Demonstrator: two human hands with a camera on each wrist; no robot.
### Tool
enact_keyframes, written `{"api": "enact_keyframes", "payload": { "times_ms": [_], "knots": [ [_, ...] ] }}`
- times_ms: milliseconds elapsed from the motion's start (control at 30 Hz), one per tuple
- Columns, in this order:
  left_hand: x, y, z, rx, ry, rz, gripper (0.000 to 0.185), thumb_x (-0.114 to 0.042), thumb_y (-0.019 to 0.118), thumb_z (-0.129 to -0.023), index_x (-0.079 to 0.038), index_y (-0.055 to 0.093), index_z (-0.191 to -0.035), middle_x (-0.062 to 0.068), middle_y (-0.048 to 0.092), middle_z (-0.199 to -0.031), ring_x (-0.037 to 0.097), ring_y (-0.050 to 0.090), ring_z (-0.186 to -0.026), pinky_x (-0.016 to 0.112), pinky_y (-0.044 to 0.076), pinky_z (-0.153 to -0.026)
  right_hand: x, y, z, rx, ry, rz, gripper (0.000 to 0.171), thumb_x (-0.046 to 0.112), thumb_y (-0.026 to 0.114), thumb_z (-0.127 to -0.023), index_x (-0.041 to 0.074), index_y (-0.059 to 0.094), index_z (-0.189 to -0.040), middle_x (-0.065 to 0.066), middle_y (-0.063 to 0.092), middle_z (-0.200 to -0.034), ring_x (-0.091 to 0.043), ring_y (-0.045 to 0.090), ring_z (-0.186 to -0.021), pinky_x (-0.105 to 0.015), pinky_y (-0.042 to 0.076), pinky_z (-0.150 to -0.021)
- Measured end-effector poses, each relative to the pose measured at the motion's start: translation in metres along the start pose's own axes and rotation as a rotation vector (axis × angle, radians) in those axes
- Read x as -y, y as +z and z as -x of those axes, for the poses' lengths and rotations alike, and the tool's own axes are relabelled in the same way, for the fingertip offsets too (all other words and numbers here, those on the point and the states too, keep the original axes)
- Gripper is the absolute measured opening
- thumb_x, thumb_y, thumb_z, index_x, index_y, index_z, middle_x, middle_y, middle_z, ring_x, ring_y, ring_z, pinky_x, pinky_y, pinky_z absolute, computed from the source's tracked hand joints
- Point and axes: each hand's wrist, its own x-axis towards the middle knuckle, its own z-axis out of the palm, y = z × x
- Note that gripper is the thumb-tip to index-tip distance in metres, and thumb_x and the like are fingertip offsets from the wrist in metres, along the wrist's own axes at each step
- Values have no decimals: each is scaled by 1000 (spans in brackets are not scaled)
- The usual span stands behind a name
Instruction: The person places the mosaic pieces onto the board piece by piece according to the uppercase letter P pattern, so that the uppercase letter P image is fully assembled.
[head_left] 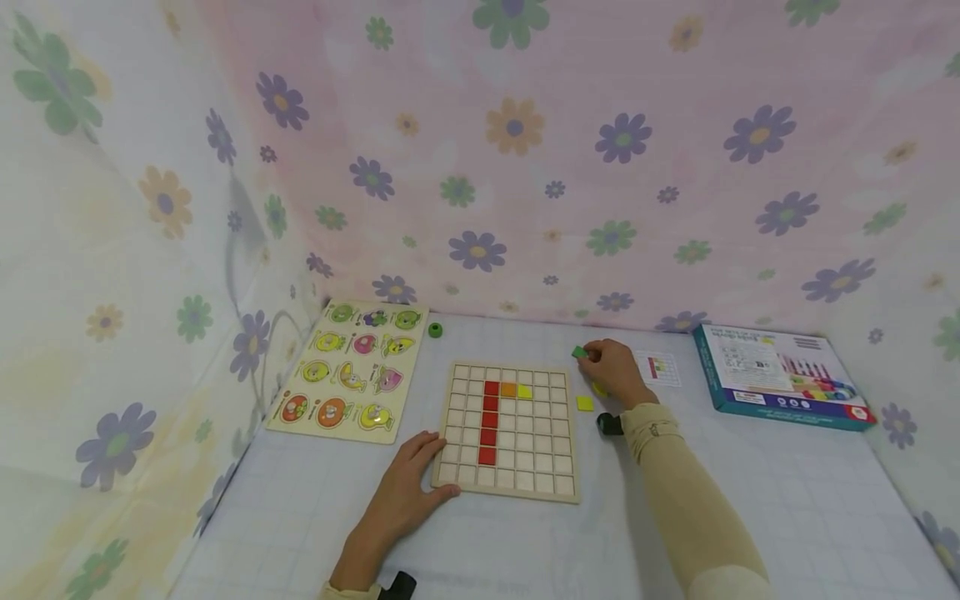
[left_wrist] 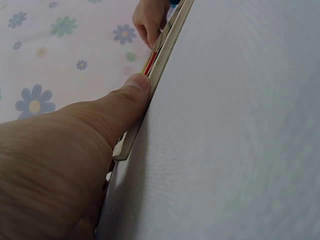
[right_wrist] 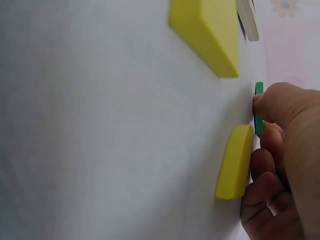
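My right hand (head_left: 617, 372) pinches a green square tile (head_left: 579, 352) between thumb and fingers, just beyond the right side of a wooden grid board (head_left: 517, 497). Below that hand lie a yellow tile (head_left: 584, 403) and another yellow tile (right_wrist: 234, 162), partly covered in the head view. On the board, several red tiles (head_left: 488, 420) form a column, with an orange tile (head_left: 508, 390) and a yellow tile (head_left: 525, 392) beside its top one. My left hand (head_left: 401, 487) rests at the board's near left corner, its extended thumb (left_wrist: 120, 107) touching the near edge.
A fruit puzzle board (head_left: 347, 371) lies at the left, with a small green round piece (head_left: 435, 330) by its far corner. To the right are a printed pattern card (head_left: 659, 368) and a teal-edged box (head_left: 783, 379). Flowered cloth walls (head_left: 555, 150) enclose the table.
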Motion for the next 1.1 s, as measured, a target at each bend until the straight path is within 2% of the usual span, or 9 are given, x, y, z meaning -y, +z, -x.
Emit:
{"api": "enact_keyframes", "payload": {
  "times_ms": [167,433,633,1100],
  "knots": [
    [1,1,0,6,-6,-5,77,-47,83,-81,-15,56,-145,5,47,-155,29,42,-147,48,43,-119,0,-2,-1,32,13,18,41,26,66,-99,-2,66,-129,-15,64,-106,-26,56,-93,-40,53,-83],
    [1,0,-1,0,0,4,77,-46,84,-80,-15,56,-145,5,48,-155,30,41,-147,50,42,-120,4,-7,-1,68,37,25,44,26,64,-96,-1,65,-131,-16,66,-112,-27,58,-98,-43,54,-88],
    [1,0,-1,1,-10,6,76,-46,84,-81,-16,56,-145,4,48,-155,29,41,-148,49,42,-120,1,-9,1,64,37,15,47,28,64,-95,-2,64,-132,-18,68,-116,-29,60,-103,-47,55,-94],
    [2,1,-1,-24,18,-10,76,-45,85,-80,-13,58,-143,6,50,-153,31,43,-146,49,44,-118,3,-12,25,-17,-47,-4,43,26,67,-97,-2,67,-129,-18,67,-108,-31,60,-96,-47,54,-85]
  ]
}}
